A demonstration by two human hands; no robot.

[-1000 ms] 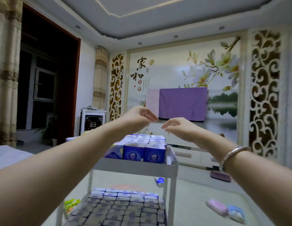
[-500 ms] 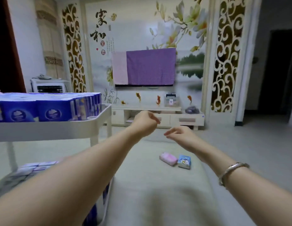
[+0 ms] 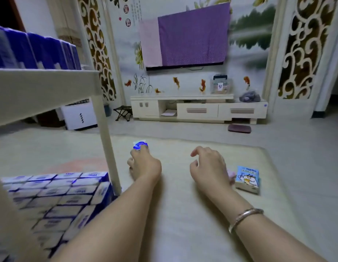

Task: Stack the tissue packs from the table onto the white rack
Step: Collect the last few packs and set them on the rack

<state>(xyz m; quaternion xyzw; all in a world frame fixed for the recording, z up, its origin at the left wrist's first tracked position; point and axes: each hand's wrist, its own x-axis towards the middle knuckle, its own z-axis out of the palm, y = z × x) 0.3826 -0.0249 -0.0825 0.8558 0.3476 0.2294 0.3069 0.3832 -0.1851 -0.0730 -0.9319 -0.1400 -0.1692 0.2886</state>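
Observation:
The white rack (image 3: 41,87) stands at the left, with dark blue tissue packs (image 3: 32,52) upright on its top shelf and more packs (image 3: 60,195) lying flat on the lower shelf. A blue tissue pack (image 3: 140,145) lies on the beige mat beyond the rack's leg. My left hand (image 3: 143,163) reaches down to it, fingertips on its near edge, thumb apart. My right hand (image 3: 209,167) hovers low with loosely curled fingers, partly hiding a pink pack (image 3: 231,173). Beside that stands a light blue pack (image 3: 247,178) with a cartoon print.
The beige mat (image 3: 183,214) covers the floor under my arms. A white TV cabinet (image 3: 198,108) stands against the far wall beneath a television draped in purple cloth (image 3: 191,35). A folding stool (image 3: 122,112) and a white appliance (image 3: 79,116) sit behind the rack.
My view has dropped from the rack top towards the floor. Both hands came down to the mat, the left onto the blue pack, the right over the pink one.

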